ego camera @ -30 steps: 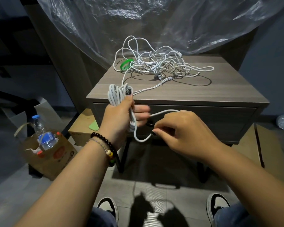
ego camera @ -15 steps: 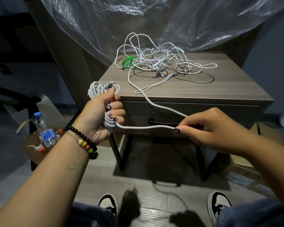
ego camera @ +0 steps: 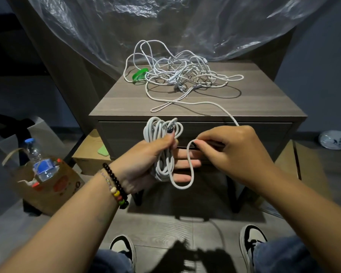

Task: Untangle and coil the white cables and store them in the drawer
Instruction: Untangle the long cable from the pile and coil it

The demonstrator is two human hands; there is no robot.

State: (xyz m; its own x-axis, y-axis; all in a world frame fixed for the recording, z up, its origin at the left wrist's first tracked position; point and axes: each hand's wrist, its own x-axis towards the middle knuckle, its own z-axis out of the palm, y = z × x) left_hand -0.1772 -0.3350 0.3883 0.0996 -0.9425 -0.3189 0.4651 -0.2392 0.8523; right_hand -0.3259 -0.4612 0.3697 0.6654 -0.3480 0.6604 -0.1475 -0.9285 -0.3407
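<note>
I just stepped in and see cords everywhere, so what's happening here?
A person is winding up white cable. The left hand grips a coiled white bundle under its thumb, while the right hand pinches the same cable and brings a fresh loop toward it. That cable runs up to a tangled white heap on the grey-brown wooden nightstand. The nightstand's drawer is closed.
</note>
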